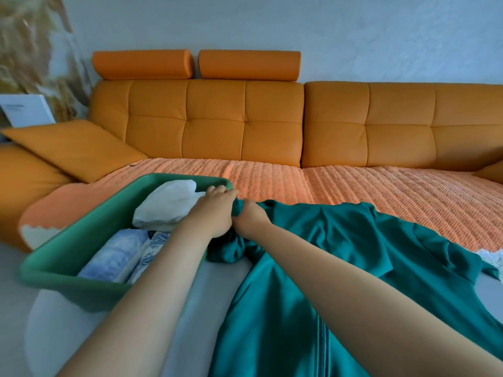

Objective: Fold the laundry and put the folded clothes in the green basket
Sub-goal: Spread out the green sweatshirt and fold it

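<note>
The teal garment (340,240) lies unfolded just to the right of the green basket (81,240); one bunched end sits against the basket's right wall, and the rest spreads away from it to the right and down towards the viewer, partly on the orange textured cover (353,186) and partly on a grey surface (215,289). Both hands meet at that bunched end, right beside the basket's far right corner; the left hand (217,210) has its fingers curled round a fold of the teal cloth, and the right hand (251,217) pinches the same gathered cloth, touching the left hand.

Inside the basket lie other clothes: a crumpled white piece (168,205) at the far end, and nearer the viewer a pale blue folded piece (114,254) beside a white one with a blue pattern (152,248) – the left forearm crosses over part of these.

The basket stands at the front edge of the cover, its near end over the grey surface; behind it rises the back of an orange sofa (215,118) with two roll headrests (141,63) on top, and to the basket's far left leans an orange cushion (73,148).
</note>
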Tool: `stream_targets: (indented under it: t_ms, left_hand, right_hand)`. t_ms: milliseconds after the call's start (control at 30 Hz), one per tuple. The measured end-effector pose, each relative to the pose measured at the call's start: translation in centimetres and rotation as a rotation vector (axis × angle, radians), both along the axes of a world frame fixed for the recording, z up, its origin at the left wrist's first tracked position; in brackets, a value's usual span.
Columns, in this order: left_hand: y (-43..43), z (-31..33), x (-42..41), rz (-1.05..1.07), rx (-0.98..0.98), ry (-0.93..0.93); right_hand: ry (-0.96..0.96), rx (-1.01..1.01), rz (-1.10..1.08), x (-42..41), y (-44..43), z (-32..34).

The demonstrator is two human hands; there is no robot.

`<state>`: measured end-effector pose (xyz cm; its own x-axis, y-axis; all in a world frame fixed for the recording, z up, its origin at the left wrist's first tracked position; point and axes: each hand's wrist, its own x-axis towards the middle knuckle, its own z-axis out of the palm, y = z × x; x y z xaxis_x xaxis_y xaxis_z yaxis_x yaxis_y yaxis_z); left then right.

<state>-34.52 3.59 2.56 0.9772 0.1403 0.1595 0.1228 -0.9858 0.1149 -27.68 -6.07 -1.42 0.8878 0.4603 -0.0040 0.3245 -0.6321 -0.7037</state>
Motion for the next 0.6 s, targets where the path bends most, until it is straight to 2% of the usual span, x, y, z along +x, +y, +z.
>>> stream_targets:
  t_ms: [67, 133, 267, 400, 433, 533, 600]
  left_hand:
    - [0.4, 0.1, -0.2, -0.014, -0.01, 0.01]
    - [0.7, 0.1, -0.4, -0.023, -0.029, 0.017]
    - [0.5, 0.1, -0.5, -0.032, 0.029, 0.045]
    - [-0.6, 0.4, -0.3, -0.019, 0.075, -0.013]
    - [-1.1, 0.5, -0.3, -0.037, 0.015, -0.027]
    - [-3.4, 1.2, -0.4, -0.092, -0.37, -0.023]
    - [-4.5, 1.0, 0.1, -0.103, -0.467, -0.094]
  right_hand:
    - [0.012, -0.054, -0.009, 0.4, 0.2, -0.6]
    - [0.056, -0.01, -0.009, 0.7, 0.0, -1.1]
    - [0.223, 0.346, -0.125, 0.8, -1.2, 0.1]
    - [0.32, 0.656, -0.171, 1.7, -4.6, 2.4]
    - [0.327, 0.719, -0.166, 1.9, -5.7, 2.9]
    - [0.372, 0.911, -0.11, 2.1, -9.1, 4.1]
    - [0.381, 0.964, -0.084, 2.0, -11.3, 4.5]
